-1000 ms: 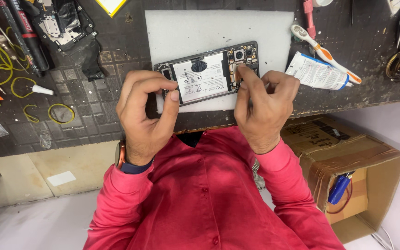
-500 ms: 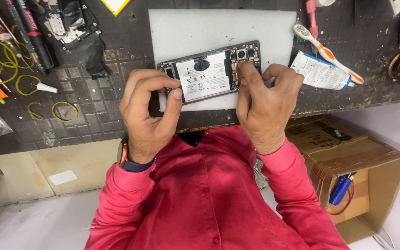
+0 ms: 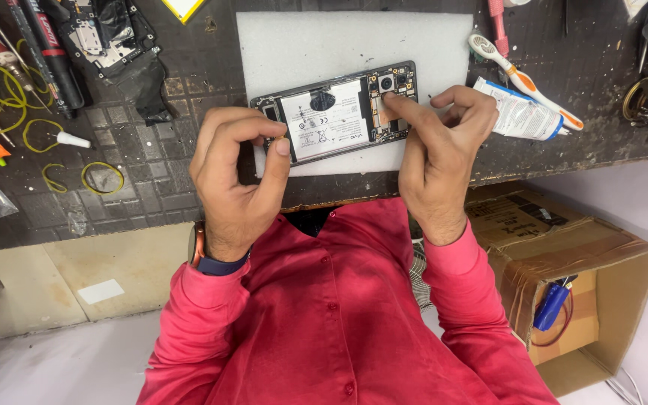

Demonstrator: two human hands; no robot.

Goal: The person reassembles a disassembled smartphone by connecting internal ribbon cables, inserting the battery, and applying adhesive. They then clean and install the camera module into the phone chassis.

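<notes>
An opened smartphone with its back cover off lies on a white foam mat, showing a white battery, the circuit board and camera modules. My left hand pinches the phone's left end between thumb and fingers; a watch is on that wrist. My right hand has its index fingertip pressed on the circuit board just below the cameras. Its other fingers are curled in, and I see nothing held in them.
On the dark, gridded bench lie a toothbrush and a white tube at the right. Screwdrivers, yellow rubber bands and dismantled phone parts are at the left. An open cardboard box stands on the floor at right.
My right hand has shifted left from the phone's right edge, and its index finger now reaches onto the board. My left hand keeps its hold on the phone's left end.
</notes>
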